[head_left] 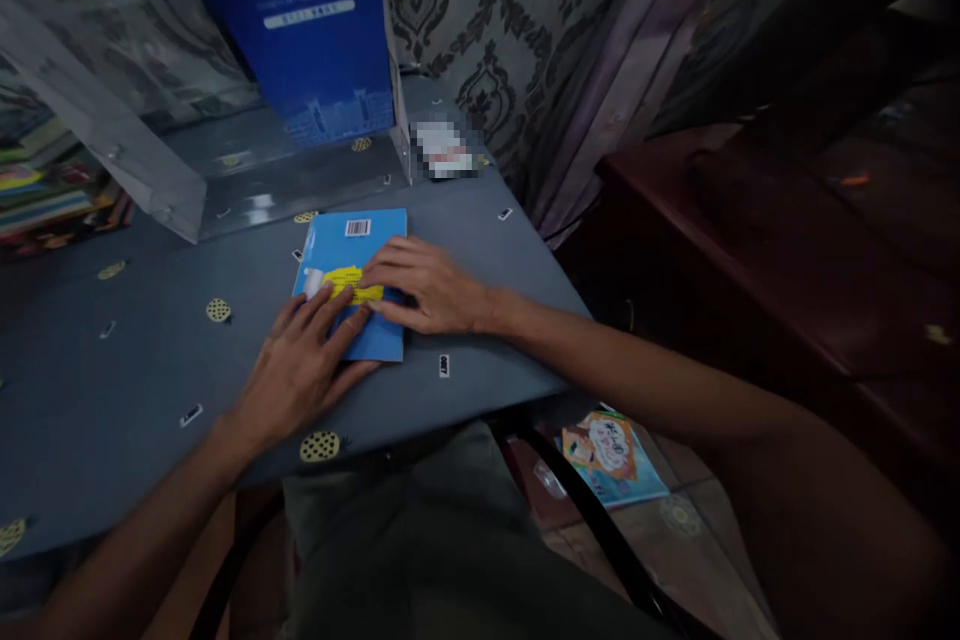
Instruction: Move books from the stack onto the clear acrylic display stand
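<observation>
1. Nearest, the lap in dark green cloth (450,530) sits below the grey-blue, pineapple-printed tabletop (150,350).
2. The thin light-blue paperback (330,240) lies near the front edge, under 2 hands.
3. Left hand (292,375): grip open, fingers spread, apparently steadying the cover. Right hand (442,290): grip bent over the yellow patch (341,278); pinching or not, I can't tell.
4. The clear plastic stand (161,185) limits forward reach; there's more room leftward.

One left hand (292,370), one right hand (442,292); one blue paperback (375,332), one blue folder (322,55), one acrylic stand (176,202), one picture book (615,465); stacked books (45,190) uncountable.
</observation>
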The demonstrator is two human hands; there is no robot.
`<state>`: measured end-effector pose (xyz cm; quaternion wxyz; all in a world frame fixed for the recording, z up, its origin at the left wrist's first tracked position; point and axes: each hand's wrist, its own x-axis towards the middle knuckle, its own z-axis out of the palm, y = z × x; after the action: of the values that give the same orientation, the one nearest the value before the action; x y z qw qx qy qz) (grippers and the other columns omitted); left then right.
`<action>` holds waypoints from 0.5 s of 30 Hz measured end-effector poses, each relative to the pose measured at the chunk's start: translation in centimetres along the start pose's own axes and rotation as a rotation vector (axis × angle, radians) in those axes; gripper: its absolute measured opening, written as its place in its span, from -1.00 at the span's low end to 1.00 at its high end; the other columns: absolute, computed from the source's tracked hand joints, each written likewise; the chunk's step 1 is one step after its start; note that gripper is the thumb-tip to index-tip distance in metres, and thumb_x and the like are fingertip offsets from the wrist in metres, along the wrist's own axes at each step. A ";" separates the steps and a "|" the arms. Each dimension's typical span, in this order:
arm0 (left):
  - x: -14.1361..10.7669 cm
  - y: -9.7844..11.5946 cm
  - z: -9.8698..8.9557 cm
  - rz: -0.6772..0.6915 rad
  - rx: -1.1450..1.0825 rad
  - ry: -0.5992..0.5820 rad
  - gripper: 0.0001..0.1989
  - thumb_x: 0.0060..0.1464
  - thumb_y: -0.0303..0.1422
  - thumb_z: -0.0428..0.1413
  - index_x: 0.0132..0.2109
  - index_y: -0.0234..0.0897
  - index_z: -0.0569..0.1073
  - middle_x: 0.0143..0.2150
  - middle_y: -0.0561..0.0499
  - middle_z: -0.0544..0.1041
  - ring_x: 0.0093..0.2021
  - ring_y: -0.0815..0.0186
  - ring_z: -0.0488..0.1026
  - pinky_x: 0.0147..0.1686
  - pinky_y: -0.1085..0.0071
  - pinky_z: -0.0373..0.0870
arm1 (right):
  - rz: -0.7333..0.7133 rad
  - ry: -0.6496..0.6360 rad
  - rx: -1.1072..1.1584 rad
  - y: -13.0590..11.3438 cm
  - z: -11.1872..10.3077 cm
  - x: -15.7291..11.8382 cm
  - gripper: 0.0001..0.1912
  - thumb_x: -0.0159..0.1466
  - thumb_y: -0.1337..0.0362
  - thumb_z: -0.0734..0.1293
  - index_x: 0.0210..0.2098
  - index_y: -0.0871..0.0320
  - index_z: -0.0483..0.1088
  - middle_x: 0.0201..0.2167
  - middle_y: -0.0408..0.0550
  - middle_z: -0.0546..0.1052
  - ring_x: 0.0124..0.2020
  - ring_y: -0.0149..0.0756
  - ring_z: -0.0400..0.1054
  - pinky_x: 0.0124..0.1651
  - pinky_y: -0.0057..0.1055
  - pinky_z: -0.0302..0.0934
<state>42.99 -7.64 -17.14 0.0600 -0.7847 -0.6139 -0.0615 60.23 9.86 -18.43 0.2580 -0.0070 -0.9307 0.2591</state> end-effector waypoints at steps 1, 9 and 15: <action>0.0 0.0 -0.1 -0.003 -0.004 -0.006 -0.46 0.37 -0.04 -0.06 0.33 -0.22 0.33 0.37 -0.23 0.36 0.42 -0.07 0.19 0.35 -0.10 0.17 | -0.038 -0.051 0.008 -0.1 0.2 0.0 -0.65 0.44 0.11 0.20 0.02 0.17 0.48 0.01 0.11 0.53 0.08 -0.09 0.32 0.24 -0.10 0.16; 0.2 0.3 -0.5 -0.021 -0.015 -0.029 -0.49 0.39 -0.08 -0.09 0.34 -0.20 0.31 0.36 -0.20 0.36 0.43 -0.06 0.18 0.36 -0.08 0.15 | -0.047 -0.174 0.078 0.4 0.0 -0.1 -0.52 0.41 -0.01 0.28 0.19 0.12 0.37 0.21 0.10 0.43 0.27 -0.10 0.21 0.37 -0.06 0.04; 0.2 0.3 -0.4 -0.032 -0.016 -0.037 -0.50 0.38 -0.12 -0.09 0.34 -0.20 0.32 0.37 -0.21 0.36 0.44 -0.07 0.18 0.36 -0.10 0.15 | -0.037 -0.177 0.135 0.3 -0.4 0.1 -0.48 0.39 -0.02 0.32 0.23 0.11 0.35 0.21 0.10 0.45 0.29 -0.09 0.23 0.39 -0.05 0.03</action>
<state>43.28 -7.59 -16.76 0.0414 -0.7761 -0.6270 -0.0528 60.29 10.29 -18.19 0.1792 0.0505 -0.9303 0.3161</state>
